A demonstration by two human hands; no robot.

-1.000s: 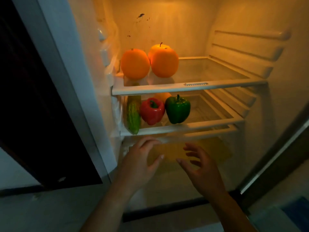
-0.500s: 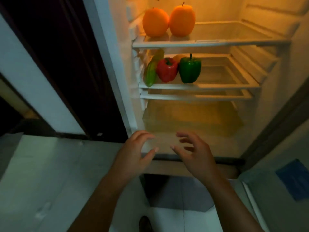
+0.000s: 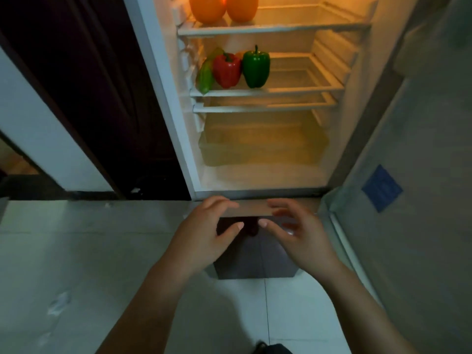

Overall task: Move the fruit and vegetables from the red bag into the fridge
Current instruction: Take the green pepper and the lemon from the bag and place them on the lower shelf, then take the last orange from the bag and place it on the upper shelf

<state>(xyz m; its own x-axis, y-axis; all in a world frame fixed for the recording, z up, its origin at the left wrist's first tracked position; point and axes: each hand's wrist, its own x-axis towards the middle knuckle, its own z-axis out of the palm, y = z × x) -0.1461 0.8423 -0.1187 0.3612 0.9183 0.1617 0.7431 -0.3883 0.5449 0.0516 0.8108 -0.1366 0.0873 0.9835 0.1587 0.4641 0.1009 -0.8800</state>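
Note:
The fridge (image 3: 255, 194) stands open and lit. Two orange fruits (image 3: 208, 8) sit on its top shelf. On the middle shelf (image 3: 293, 92) a red pepper (image 3: 226, 70) and a green pepper (image 3: 256, 67) stand side by side, with a cucumber (image 3: 205, 76) leaning at their left. My left hand (image 3: 207, 233) and my right hand (image 3: 298, 233) hover below the fridge's front edge, both empty with fingers spread. The red bag is out of view.
A clear crisper drawer (image 3: 255, 149) sits at the fridge bottom. The open fridge door (image 3: 413, 175) with a blue sticker (image 3: 381, 189) stands at the right. A dark doorway (image 3: 89, 98) lies to the left. Pale floor tiles (image 3: 76, 264) spread below.
Both hands have drawn back out of the fridge and down, staying empty. The view has tilted down toward the floor.

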